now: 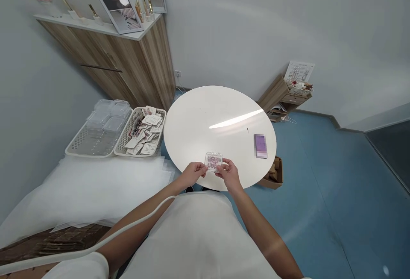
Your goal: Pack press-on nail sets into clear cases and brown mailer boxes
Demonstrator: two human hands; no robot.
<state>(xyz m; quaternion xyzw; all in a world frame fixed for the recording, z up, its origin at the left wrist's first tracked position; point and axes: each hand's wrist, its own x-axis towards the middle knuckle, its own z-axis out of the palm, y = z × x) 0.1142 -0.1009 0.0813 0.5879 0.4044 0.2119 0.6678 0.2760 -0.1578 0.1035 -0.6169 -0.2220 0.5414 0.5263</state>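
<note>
Between my hands is a small clear plastic case [214, 160] with two rows of pinkish press-on nails, held over the near edge of the round white table [205, 112]. My left hand [193, 174] pinches its lower left corner with thumb and fingertips. On the other side, my right hand [230, 175] grips the right edge, thumb on the front and fingers behind. The case looks closed, though fine details of its lid are too small to tell. A purple stack of cards or packets [260, 145], partly pixelated, lies on the table to the right.
Left of the table, one white basket [91, 156] holds clear empty cases and another basket [117, 148] holds printed cards. White plastic sheets [112, 185] lie in front of them. A cardboard box [279, 176] stands on the floor right of the table. A wooden cabinet [128, 65] stands behind left.
</note>
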